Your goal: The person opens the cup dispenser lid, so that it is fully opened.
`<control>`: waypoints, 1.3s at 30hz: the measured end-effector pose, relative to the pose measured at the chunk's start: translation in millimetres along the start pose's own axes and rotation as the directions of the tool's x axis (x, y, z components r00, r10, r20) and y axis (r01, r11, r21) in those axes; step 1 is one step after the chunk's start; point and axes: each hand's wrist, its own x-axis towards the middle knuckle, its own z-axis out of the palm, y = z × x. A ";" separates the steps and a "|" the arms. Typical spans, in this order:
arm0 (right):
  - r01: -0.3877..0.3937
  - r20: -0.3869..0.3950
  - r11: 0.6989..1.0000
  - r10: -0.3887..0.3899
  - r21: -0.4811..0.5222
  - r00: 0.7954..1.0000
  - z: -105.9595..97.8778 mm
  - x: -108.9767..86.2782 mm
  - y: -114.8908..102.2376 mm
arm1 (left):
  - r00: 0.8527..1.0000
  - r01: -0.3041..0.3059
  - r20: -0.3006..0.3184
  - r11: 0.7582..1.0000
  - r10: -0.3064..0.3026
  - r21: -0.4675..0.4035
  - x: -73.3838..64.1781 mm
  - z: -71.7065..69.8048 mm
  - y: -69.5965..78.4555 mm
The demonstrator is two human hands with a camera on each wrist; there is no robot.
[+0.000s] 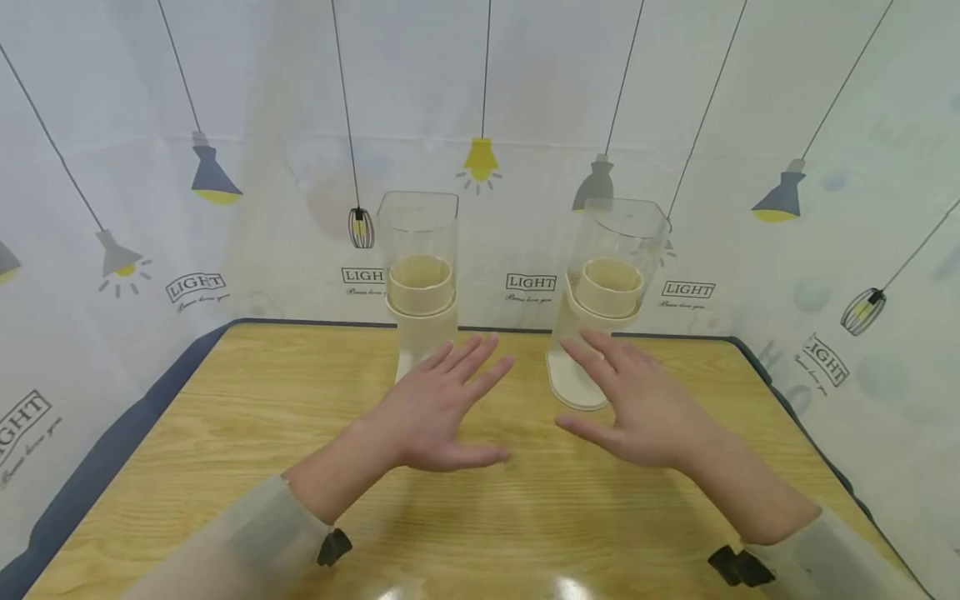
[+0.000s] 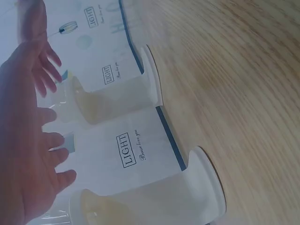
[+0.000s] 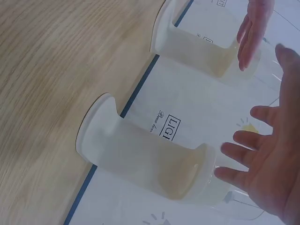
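Left hand (image 1: 442,408): fingers extended and apart, thumb out toward the right, palm down, grasping nothing. It lies in front of the left cream dispenser stand (image 1: 422,300) in the head view, covering part of its lower half. Right hand (image 1: 648,404): fingers likewise extended, thumb pointing left, grasping nothing. It overlaps the foot of the right cream dispenser stand (image 1: 600,302). Contact between fingertips and stands cannot be told from these views. The hands are apart, thumbs facing each other across a gap.

Both stands are upright at the far side of the bench (image 1: 487,517), side by side and well apart. Each has a flat rounded foot, an upright back and a round collar. A left clear container (image 1: 417,221) rises from the left collar; a right clear container (image 1: 630,221) rises from the right one. Both wrist views show the stands sideways, fingers overlapping the collar and container areas.

Pale sleeves (image 1: 247,533) cover both forearms; a black clip (image 1: 333,547) sits at the left cuff, a similar dark piece at the right cuff.

Bench top: light wood grain, with dark blue edging (image 1: 315,323) along its far side. Beyond is a white printed backdrop (image 1: 300,108), bearing hanging-lamp pictures, including a yellow lamp (image 1: 480,156) between the two stands, and "LIGHT" labels (image 1: 531,282).
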 end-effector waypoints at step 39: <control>-0.113 -0.548 0.978 0.192 0.175 0.814 -76.9 36.2 57.1 | 0.987 0.142 0.137 0.883 -0.089 -0.448 94.1 78.5 1.2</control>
